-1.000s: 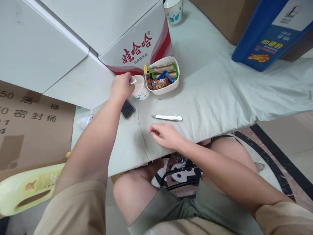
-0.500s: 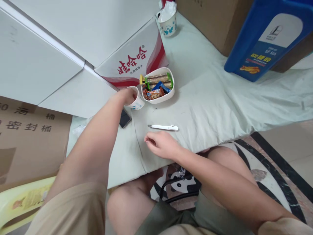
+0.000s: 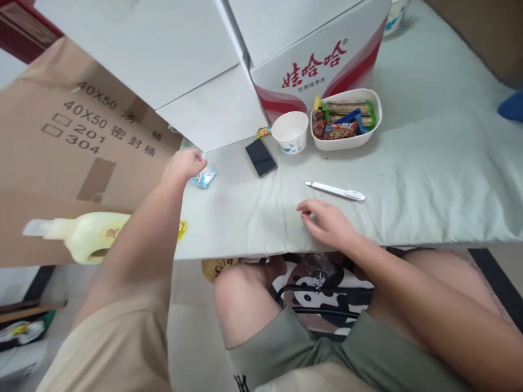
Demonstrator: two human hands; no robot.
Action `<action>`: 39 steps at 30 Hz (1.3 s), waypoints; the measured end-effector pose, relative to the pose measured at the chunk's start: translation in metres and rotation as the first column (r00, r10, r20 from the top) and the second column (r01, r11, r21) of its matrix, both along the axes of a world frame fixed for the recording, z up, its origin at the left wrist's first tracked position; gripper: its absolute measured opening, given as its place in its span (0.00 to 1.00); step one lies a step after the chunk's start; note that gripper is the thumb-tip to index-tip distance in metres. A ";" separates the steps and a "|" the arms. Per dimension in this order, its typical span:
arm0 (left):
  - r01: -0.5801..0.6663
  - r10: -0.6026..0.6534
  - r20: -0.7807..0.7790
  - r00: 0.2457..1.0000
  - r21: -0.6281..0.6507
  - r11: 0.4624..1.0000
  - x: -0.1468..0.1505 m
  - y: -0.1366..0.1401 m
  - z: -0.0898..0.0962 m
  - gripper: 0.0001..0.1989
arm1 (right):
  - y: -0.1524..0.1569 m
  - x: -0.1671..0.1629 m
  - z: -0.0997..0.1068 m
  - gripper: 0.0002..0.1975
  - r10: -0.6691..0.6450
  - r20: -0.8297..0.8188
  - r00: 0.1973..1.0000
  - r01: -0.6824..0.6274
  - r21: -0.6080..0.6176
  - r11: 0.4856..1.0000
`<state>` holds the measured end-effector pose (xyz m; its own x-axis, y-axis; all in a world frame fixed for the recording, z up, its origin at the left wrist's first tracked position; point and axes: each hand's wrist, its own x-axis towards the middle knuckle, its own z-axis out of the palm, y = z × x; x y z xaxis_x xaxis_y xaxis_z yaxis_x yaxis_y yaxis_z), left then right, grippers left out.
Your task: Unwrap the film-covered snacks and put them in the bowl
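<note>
My left hand [image 3: 188, 163] is at the left of the cloth-covered surface, its fingers curled in at the upper edge of a small blue-and-white snack packet [image 3: 205, 178]. What the fingertips hold is too small to make out. My right hand [image 3: 327, 222] rests near the front edge, loosely bent, thumb and forefinger apart, with nothing in it. Just beyond it lies a white utility knife [image 3: 335, 190]. Farther back stand a white paper cup [image 3: 290, 132] and a white tub [image 3: 347, 144] of wrapped snacks. A black phone [image 3: 261, 158] lies beside the cup.
White cartons [image 3: 314, 71] back the surface. A brown cardboard box [image 3: 118, 179] and a pale yellow bottle [image 3: 96, 231] are at the left. A yellow-wrapped snack [image 3: 265, 132] lies by the cup, and a yellow wrapper [image 3: 182, 230] near my left forearm.
My left hand has come out of the paper cup and moved left to the blue-and-white packet. The view has turned left. My right hand stays near the knife.
</note>
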<state>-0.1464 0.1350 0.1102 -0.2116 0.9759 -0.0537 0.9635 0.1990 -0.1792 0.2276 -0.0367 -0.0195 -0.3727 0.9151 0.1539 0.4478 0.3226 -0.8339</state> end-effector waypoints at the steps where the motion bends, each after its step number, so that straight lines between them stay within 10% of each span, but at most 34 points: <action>1: -0.050 0.050 0.022 0.999 0.000 0.999 -0.014 -0.009 -0.009 0.19 | -0.002 0.000 -0.003 0.13 -0.006 0.006 1.000 0.006 0.016 1.000; 6: -0.131 0.144 0.247 0.958 -0.069 0.989 -0.041 -0.036 -0.062 0.33 | -0.014 0.000 -0.008 0.11 -0.029 0.069 0.997 0.029 0.003 1.000; 13: -0.256 0.102 0.552 0.827 0.208 0.944 -0.025 -0.059 -0.085 0.19 | -0.027 0.004 0.001 0.10 0.001 0.050 0.999 0.004 -0.088 0.996; 15: -0.400 0.083 0.868 0.490 0.138 0.906 -0.007 -0.068 -0.082 0.13 | -0.026 0.006 0.002 0.10 0.001 0.046 0.999 0.003 -0.079 0.997; 18: -0.377 0.041 0.975 -0.218 -0.123 0.918 0.034 -0.090 -0.078 0.08 | -0.024 0.007 0.003 0.09 -0.008 0.002 1.000 0.008 -0.041 0.999; 21: -0.245 0.114 0.867 -0.484 -0.260 0.934 0.087 -0.117 -0.081 0.10 | -0.021 0.007 0.003 0.10 -0.068 -0.109 0.992 0.063 -0.050 0.997; 24: -0.033 0.244 0.811 -0.531 -0.308 0.951 0.138 -0.140 -0.090 0.11 | -0.018 0.009 0.001 0.21 -0.138 -0.294 0.946 0.101 -0.136 0.985; 30: 0.309 0.438 0.808 -0.394 -0.332 0.891 0.190 -0.163 -0.109 0.13 | -0.013 0.020 -0.001 0.31 -0.139 -0.307 0.942 0.079 -0.200 0.977; 39: 0.116 0.284 0.893 -0.350 -0.259 0.959 0.206 -0.158 -0.114 0.26 | -0.010 0.015 0.000 0.19 -0.141 -0.061 0.988 0.152 0.252 0.956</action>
<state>0.0593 -0.0229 -0.0040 0.2374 0.8751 -0.4218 -0.1477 0.4616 0.8747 0.2425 -0.0467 -0.0196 -0.2258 0.8873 0.4021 0.4721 0.4607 -0.7515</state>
